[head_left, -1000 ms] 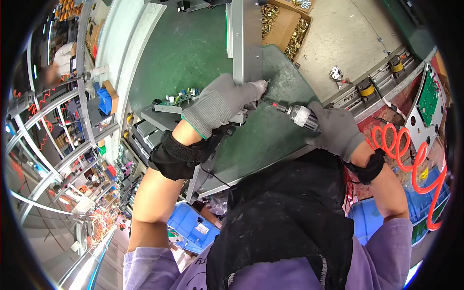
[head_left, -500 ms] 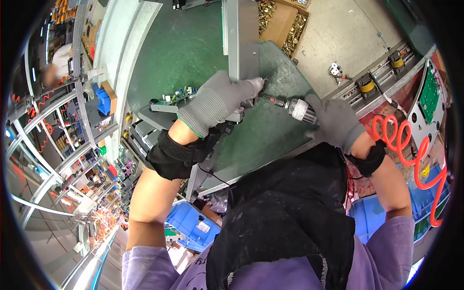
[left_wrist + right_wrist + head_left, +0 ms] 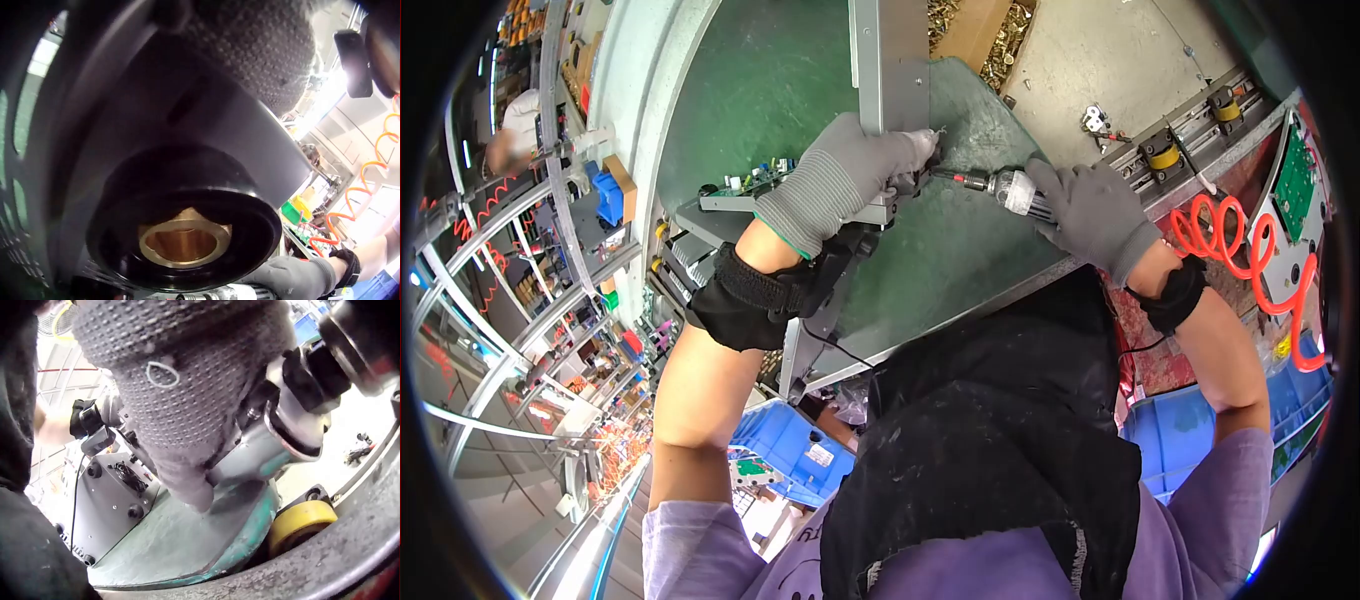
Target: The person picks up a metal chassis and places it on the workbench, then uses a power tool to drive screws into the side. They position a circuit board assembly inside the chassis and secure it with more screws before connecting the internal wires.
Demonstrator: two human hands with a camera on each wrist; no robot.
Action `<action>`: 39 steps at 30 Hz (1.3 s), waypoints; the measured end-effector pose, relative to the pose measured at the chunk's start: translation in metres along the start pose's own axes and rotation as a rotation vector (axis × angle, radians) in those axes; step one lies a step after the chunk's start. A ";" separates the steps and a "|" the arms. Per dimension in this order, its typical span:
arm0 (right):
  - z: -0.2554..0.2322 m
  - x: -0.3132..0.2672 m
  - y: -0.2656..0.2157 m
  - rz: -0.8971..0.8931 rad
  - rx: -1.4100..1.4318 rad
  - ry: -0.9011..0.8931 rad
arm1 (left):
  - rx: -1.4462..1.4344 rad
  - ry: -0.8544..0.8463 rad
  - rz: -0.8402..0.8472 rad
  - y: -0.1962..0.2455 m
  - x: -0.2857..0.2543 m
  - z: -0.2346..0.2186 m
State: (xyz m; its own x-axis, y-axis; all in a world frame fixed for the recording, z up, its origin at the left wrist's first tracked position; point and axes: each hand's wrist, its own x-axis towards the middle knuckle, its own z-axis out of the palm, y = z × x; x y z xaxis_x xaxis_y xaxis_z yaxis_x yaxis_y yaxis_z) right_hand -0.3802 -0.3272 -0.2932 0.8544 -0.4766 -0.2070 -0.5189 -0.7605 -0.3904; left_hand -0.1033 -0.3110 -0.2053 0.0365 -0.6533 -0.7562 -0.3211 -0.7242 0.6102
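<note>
Right hand first, in a dark-grey knit glove, wrapped round a stubby screwdriver with a clear-and-black barrel. Left hand, in a ribbed grey glove, curled over the corner of a tall grey sheet-metal housing, right in front of the body on a worn green bench top. Can't see the fingers underneath. Slim dark bit with a red band aimed at that same corner, just beside the left fingertips. Can't tell if seated on a fastener or not. Also up close in the left wrist view: black round rubber foot with a brass ring-shaped insert.

Looks like the fastening step, at a guess. Next move probably calls for a straight bit, steady pressure and a well-braced corner, with those left fingertips out of the slip line.

Near the left wrist, small green circuit board. Further out, open cardboard box of loose brass-coloured fasteners, plus yellow-and-black rollers on a metal rail.
</note>
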 end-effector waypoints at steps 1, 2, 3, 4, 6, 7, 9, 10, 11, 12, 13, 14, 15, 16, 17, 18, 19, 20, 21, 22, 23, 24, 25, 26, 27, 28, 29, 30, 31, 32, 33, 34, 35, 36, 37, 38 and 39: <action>0.001 0.000 0.000 -0.001 -0.010 0.004 | -0.005 0.002 0.001 0.002 -0.001 0.000; 0.002 0.000 0.000 -0.002 -0.019 0.008 | -0.001 0.003 0.002 0.003 -0.001 0.000; 0.002 0.000 -0.001 0.000 -0.019 0.011 | 0.019 0.014 -0.014 0.003 -0.001 0.000; 0.002 -0.001 -0.002 0.002 -0.023 0.019 | 0.039 0.025 -0.031 0.004 -0.001 0.001; 0.003 -0.001 -0.003 0.005 -0.028 0.028 | 0.066 -0.004 -0.081 0.013 -0.003 0.000; 0.004 -0.001 -0.004 0.012 -0.043 0.041 | 0.092 -0.032 -0.133 0.016 -0.003 -0.001; 0.004 -0.001 -0.005 0.021 -0.058 0.054 | 0.075 -0.002 -0.066 0.009 -0.002 0.000; 0.003 0.000 -0.006 0.033 -0.050 0.029 | 0.057 0.028 -0.001 0.007 -0.001 0.001; 0.002 0.001 -0.007 0.045 -0.041 0.005 | 0.058 0.028 0.001 0.006 -0.002 0.001; 0.001 0.001 -0.007 0.046 -0.042 0.006 | 0.041 0.026 0.013 0.006 -0.002 0.001; 0.000 0.001 -0.007 0.044 -0.043 0.007 | 0.023 0.024 0.025 0.006 -0.003 0.001; 0.000 0.001 -0.008 0.041 -0.045 0.009 | 0.024 0.025 0.027 0.005 -0.003 0.001; 0.000 0.001 -0.008 0.041 -0.047 0.012 | 0.033 0.026 0.014 0.004 -0.001 0.001; 0.000 0.003 -0.008 0.051 -0.040 -0.013 | 0.042 0.028 0.001 0.002 0.000 0.000; 0.000 0.003 -0.008 0.063 -0.032 -0.038 | 0.043 0.029 0.004 0.000 0.002 -0.001; -0.002 0.002 -0.009 0.063 -0.034 -0.036 | 0.060 0.025 0.001 -0.002 0.004 -0.002; -0.005 0.002 -0.009 0.060 -0.020 -0.032 | 0.076 0.021 -0.001 -0.003 0.005 -0.003; -0.008 0.001 -0.009 0.056 -0.006 -0.027 | 0.078 0.025 0.004 -0.002 0.004 -0.002; -0.011 -0.001 -0.009 0.053 -0.010 -0.021 | 0.058 0.023 0.016 -0.001 0.003 -0.001; -0.015 -0.003 -0.009 0.086 0.070 -0.047 | 0.038 0.021 0.028 0.000 0.002 -0.001; -0.019 -0.004 -0.009 0.118 0.148 -0.073 | 0.038 0.027 0.033 0.004 0.000 -0.003; -0.024 -0.006 -0.010 0.115 0.143 -0.067 | 0.078 -0.013 -0.002 0.009 -0.001 -0.004; -0.029 -0.011 -0.013 0.147 0.195 -0.075 | 0.116 -0.054 -0.038 0.013 -0.002 -0.005; -0.033 -0.014 -0.015 0.179 0.246 -0.082 | 0.116 -0.050 -0.032 0.014 -0.001 -0.005; -0.035 -0.017 -0.016 0.178 0.242 -0.079 | 0.152 -0.028 -0.084 0.015 -0.001 -0.005; -0.036 -0.019 -0.018 0.191 0.274 -0.067 | 0.189 -0.007 -0.139 0.015 0.000 -0.004; -0.037 -0.020 -0.019 0.206 0.308 -0.053 | 0.192 -0.006 -0.135 0.011 0.003 -0.005; -0.038 -0.020 -0.019 0.205 0.307 -0.049 | 0.170 0.001 -0.089 0.002 0.007 -0.006; -0.041 -0.019 -0.020 0.200 0.291 -0.087 | 0.147 0.008 -0.042 -0.004 0.009 -0.007; -0.043 -0.018 -0.021 0.196 0.274 -0.125 | 0.149 0.009 -0.041 -0.005 0.010 -0.007; -0.043 -0.018 -0.022 0.195 0.273 -0.124 | 0.134 0.014 -0.005 -0.006 0.009 -0.007; -0.042 -0.017 -0.023 0.196 0.278 -0.117 | 0.118 0.020 0.030 -0.006 0.009 -0.006; -0.041 -0.016 -0.023 0.196 0.283 -0.110 | 0.118 0.024 0.031 -0.006 0.008 -0.005; -0.040 -0.016 -0.024 0.192 0.283 -0.109 | 0.090 0.028 0.063 -0.005 0.007 -0.004; -0.038 -0.016 -0.023 0.184 0.294 -0.096 | 0.062 0.032 0.095 -0.005 0.006 -0.002; -0.037 -0.016 -0.024 0.177 0.305 -0.083 | 0.061 0.035 0.094 -0.006 0.007 -0.002; -0.037 -0.017 -0.024 0.173 0.305 -0.084 | 0.060 0.026 0.113 -0.008 0.008 -0.003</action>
State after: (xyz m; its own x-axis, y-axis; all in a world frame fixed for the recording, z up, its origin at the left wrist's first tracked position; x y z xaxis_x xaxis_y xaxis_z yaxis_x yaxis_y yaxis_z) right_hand -0.3828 -0.3172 -0.2466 0.7609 -0.5390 -0.3612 -0.6340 -0.4990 -0.5908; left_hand -0.0976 -0.3108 -0.2151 0.0206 -0.7361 -0.6765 -0.3810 -0.6314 0.6754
